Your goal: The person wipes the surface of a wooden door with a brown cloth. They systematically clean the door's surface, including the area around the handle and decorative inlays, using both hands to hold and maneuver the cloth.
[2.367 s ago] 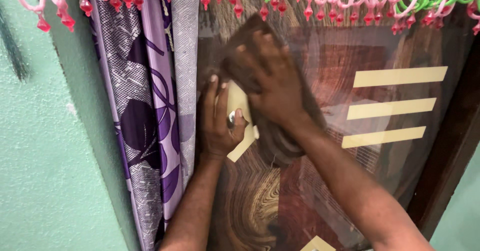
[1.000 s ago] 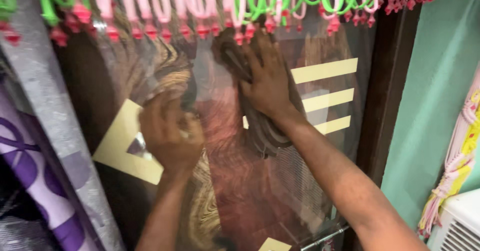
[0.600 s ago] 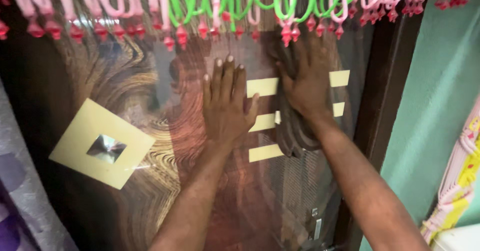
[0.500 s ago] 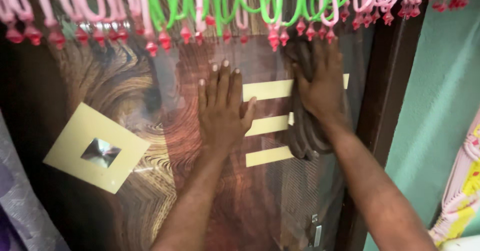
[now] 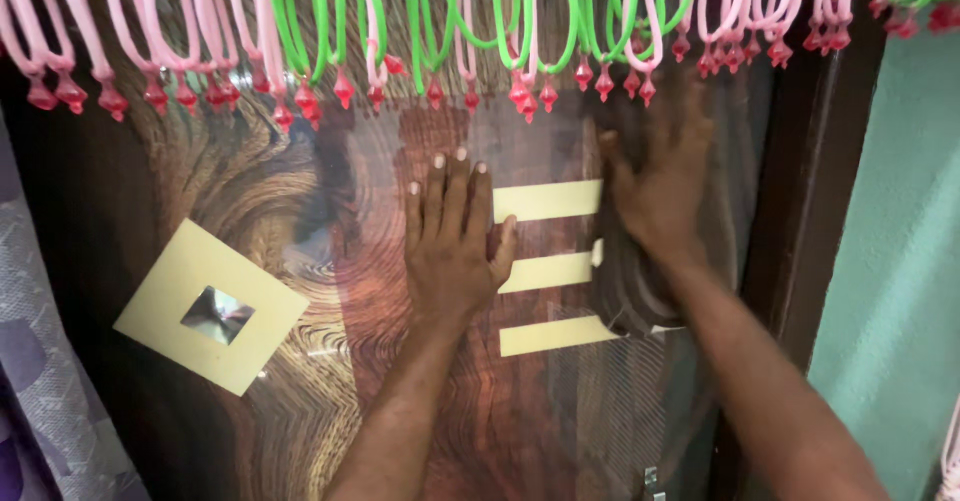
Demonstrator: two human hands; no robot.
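A glossy brown wood-grain door fills the view. My left hand lies flat against its middle, fingers spread and pointing up, holding nothing. Just left of the right door edge, my right hand presses a dark grey cloth onto the surface; the cloth hangs below the palm. Three cream horizontal stripes run between the two hands, partly covered by the cloth. A cream diamond-shaped panel with a small mirror centre sits at the left.
A fringe of pink and green cords with red beads hangs across the top of the door. A dark door frame and a teal wall lie to the right. Purple patterned curtain hangs at the left.
The view has shifted right along the door. My left hand let go near the diamond panel and now rests flat in the middle. The right hand slid the cloth rightwards over the stripes.
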